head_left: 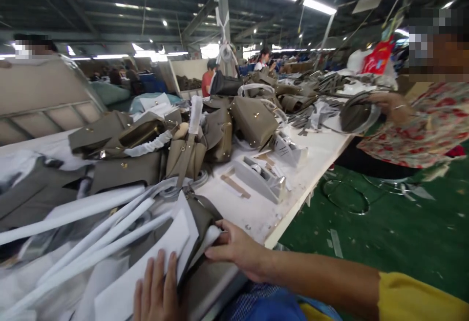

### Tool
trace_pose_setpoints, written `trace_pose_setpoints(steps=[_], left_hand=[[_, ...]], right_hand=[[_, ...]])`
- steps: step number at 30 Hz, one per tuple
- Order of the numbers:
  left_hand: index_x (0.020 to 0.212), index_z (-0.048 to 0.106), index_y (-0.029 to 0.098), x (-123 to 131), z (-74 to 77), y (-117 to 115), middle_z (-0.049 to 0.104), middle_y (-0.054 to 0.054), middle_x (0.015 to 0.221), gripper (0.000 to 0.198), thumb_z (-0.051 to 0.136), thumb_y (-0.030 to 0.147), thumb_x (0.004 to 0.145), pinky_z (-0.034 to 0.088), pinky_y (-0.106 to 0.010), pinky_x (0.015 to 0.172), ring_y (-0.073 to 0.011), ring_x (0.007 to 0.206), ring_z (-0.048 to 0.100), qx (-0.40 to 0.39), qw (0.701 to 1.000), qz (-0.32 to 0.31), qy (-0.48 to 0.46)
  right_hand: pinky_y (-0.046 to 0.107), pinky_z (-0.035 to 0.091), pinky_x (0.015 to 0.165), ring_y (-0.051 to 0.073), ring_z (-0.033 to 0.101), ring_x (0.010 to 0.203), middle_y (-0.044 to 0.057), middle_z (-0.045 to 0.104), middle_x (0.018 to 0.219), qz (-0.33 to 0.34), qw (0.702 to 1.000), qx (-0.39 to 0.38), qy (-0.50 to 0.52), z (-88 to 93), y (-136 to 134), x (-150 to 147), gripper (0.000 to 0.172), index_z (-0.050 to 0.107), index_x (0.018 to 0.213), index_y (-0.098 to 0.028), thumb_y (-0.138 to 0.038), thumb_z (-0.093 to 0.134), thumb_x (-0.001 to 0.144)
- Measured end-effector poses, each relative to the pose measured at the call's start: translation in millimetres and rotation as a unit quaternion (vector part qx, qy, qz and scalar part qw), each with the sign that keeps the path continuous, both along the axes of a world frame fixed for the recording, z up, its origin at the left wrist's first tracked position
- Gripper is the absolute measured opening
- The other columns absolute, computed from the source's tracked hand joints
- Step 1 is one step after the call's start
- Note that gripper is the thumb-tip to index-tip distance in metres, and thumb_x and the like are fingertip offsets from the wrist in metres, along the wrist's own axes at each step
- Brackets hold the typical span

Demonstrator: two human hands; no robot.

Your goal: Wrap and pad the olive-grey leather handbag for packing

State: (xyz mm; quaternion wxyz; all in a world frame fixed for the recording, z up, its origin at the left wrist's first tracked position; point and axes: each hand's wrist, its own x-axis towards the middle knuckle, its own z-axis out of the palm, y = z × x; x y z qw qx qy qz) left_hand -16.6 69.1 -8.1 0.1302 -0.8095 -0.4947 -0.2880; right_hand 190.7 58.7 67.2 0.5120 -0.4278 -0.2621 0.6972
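My left hand (158, 287) lies with its fingers stretched out on stiff white sheets (135, 267). These sheets lean against a grey-brown handbag (201, 211) at the table's near edge. At the bag's right side, my right hand (240, 250) closes thumb and fingers on the rounded end of a white strip (211, 235); where that strip runs on is partly hidden. Long white foam strips (120, 230) stretch from the left across more grey-brown bags (124, 173).
A pile of handbags (254, 120) with wrapped handles covers the table's middle. Two tape dispensers, one the nearer grey dispenser (256, 179), stand near the right edge of the white table (234, 213). At right sits a co-worker in a floral top (425, 130). A wire ring (346, 197) lies on the green floor.
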Motion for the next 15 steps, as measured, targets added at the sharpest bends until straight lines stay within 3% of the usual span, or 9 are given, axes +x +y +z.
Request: trace_pose_setpoints(steps=[2, 4, 6, 7, 9, 11, 15], left_hand=[[0.155, 0.011, 0.025, -7, 4.8, 1, 0.033, -0.014, 0.154, 0.073, 0.049, 0.023, 0.093, 0.033, -0.057, 0.112, -0.0311, 0.144, 0.029, -0.008, 1.000, -0.015, 0.001], [0.156, 0.009, 0.026, -13, 10.7, 2, 0.032, -0.013, 0.155, 0.074, 0.049, 0.023, 0.093, 0.032, -0.056, 0.114, -0.0293, 0.145, 0.026, -0.017, 1.000, -0.020, -0.007], [0.156, 0.009, 0.026, -17, 16.3, 3, 0.033, -0.013, 0.155, 0.073, 0.049, 0.024, 0.094, 0.033, -0.055, 0.115, -0.0286, 0.145, 0.027, -0.024, 0.999, -0.014, -0.017], [0.155, 0.011, 0.025, -17, 18.5, 3, 0.034, -0.013, 0.154, 0.072, 0.049, 0.026, 0.094, 0.033, -0.054, 0.114, -0.0289, 0.144, 0.029, -0.020, 0.999, -0.009, -0.025], [0.155, 0.016, 0.023, -15, 21.3, 6, 0.038, -0.013, 0.152, 0.068, 0.048, 0.031, 0.095, 0.034, -0.053, 0.114, -0.0297, 0.142, 0.033, 0.000, 0.999, -0.001, -0.044], [0.154, 0.022, 0.022, -13, 21.8, 9, 0.041, -0.013, 0.150, 0.064, 0.046, 0.035, 0.096, 0.035, -0.052, 0.114, -0.0302, 0.140, 0.036, 0.016, 0.998, 0.002, -0.055], [0.153, 0.023, 0.021, -10, 18.8, 12, 0.041, -0.012, 0.150, 0.063, 0.044, 0.037, 0.097, 0.034, -0.050, 0.113, -0.0302, 0.140, 0.037, 0.023, 0.999, 0.006, -0.042]], right_hand=[[0.030, 0.054, 0.078, 0.016, 0.066, 0.088, 0.007, 0.065, 0.098, 0.093, 0.994, 0.034, -0.040, 0.9, 3, 19, 0.072, 0.049, 0.116, -0.012, -0.043, 0.086, 0.061], [0.029, 0.054, 0.073, 0.016, 0.067, 0.079, 0.008, 0.066, 0.090, 0.174, 0.975, 0.064, -0.126, 0.0, 9, 46, 0.057, 0.056, 0.104, -0.009, -0.055, 0.072, 0.076], [0.029, 0.053, 0.072, 0.014, 0.066, 0.070, 0.009, 0.067, 0.080, 0.170, 0.931, 0.122, -0.298, -4.5, 21, 78, 0.047, 0.061, 0.088, -0.008, -0.054, 0.055, 0.090], [0.029, 0.053, 0.074, 0.014, 0.065, 0.071, 0.008, 0.067, 0.080, 0.134, 0.888, 0.166, -0.407, -8.6, 29, 94, 0.041, 0.063, 0.086, -0.009, -0.047, 0.051, 0.094], [0.032, 0.052, 0.085, 0.016, 0.066, 0.084, 0.008, 0.069, 0.091, 0.062, 0.771, 0.250, -0.582, -20.2, 46, 119, 0.025, 0.068, 0.094, -0.012, -0.032, 0.052, 0.095], [0.034, 0.049, 0.096, 0.020, 0.062, 0.104, 0.010, 0.067, 0.110, 0.028, 0.675, 0.308, -0.670, -33.2, 63, 136, 0.022, 0.068, 0.108, -0.014, -0.024, 0.053, 0.093], [0.033, 0.046, 0.105, 0.020, 0.054, 0.120, 0.011, 0.060, 0.126, 0.035, 0.570, 0.364, -0.736, -46.4, 92, 145, 0.030, 0.064, 0.120, -0.012, -0.015, 0.049, 0.093]])
